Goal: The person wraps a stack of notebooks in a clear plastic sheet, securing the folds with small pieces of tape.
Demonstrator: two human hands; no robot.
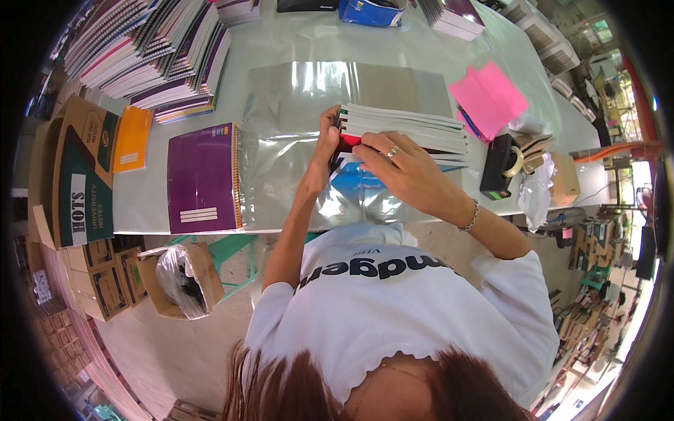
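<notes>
A stack of notebooks (414, 123) stands on edge in front of me, white page edges facing up. My left hand (325, 144) grips its left end, fingers wrapped round the far corner. On the near side, my right hand (401, 167) has bent fingers at the notebooks' edges, by a patch of red cover; its fingertips are partly hidden. A glossy blue cover (357, 184) shows just below the stack, between my forearms. Clear plastic (281, 158) lies spread under and around the notebooks on the table. Left of it lies a purple spiral notebook (202, 165).
Tall piles of spiral notebooks (158, 59) fill the far left, near an orange notebook (131, 139) and a cardboard box (88, 186). Pink sheets (490, 98), a blue pen (470, 123) and a tape dispenser (496, 168) lie right. A blue box (372, 12) is at the back.
</notes>
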